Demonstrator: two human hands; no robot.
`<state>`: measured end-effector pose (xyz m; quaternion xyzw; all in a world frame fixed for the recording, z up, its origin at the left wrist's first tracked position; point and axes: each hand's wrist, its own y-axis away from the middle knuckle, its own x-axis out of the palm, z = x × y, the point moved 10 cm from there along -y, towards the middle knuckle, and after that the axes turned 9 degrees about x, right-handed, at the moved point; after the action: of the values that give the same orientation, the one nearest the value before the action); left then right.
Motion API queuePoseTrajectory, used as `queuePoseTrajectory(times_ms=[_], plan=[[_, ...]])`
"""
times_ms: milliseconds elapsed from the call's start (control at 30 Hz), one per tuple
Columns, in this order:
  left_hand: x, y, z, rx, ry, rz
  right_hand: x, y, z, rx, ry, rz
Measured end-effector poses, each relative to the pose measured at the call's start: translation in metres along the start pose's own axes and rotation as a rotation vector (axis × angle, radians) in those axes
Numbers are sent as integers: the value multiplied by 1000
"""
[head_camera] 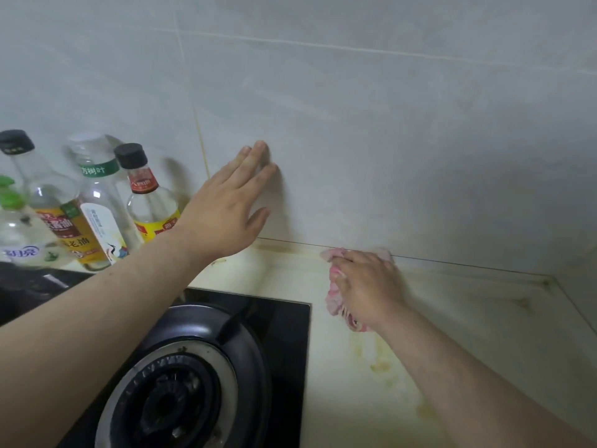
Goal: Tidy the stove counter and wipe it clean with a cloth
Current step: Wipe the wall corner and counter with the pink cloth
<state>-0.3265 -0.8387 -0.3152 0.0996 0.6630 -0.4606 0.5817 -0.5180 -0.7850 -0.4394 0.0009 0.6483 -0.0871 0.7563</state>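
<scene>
One pink cloth (336,295) lay bunched on the cream counter (468,318) at the foot of the tiled wall (387,124), just right of the black hob (284,334); the right hand (365,282) sat on top of it, arm stretched forward, fingers curled down around the fabric. The left hand (232,205) reached over the single gas burner (181,383), fingers straight and together, their tips flat against the wall. Four sauce bottles (97,205) stood clustered at the back left, two of them black-capped.
</scene>
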Motion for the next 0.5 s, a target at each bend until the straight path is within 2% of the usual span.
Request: queuePoseTrajectory(times_ms=[167, 300, 433, 500], plan=[[22, 31, 0, -57, 153, 62, 10, -7, 11, 75, 24, 11], [37, 64, 10, -94, 184, 126, 14, -10, 39, 17, 22, 8], [18, 87, 12, -140, 150, 64, 22, -18, 80, -72, 55, 31], [-5, 98, 17, -186, 125, -54, 27, -22, 94, -97, 67, 52]])
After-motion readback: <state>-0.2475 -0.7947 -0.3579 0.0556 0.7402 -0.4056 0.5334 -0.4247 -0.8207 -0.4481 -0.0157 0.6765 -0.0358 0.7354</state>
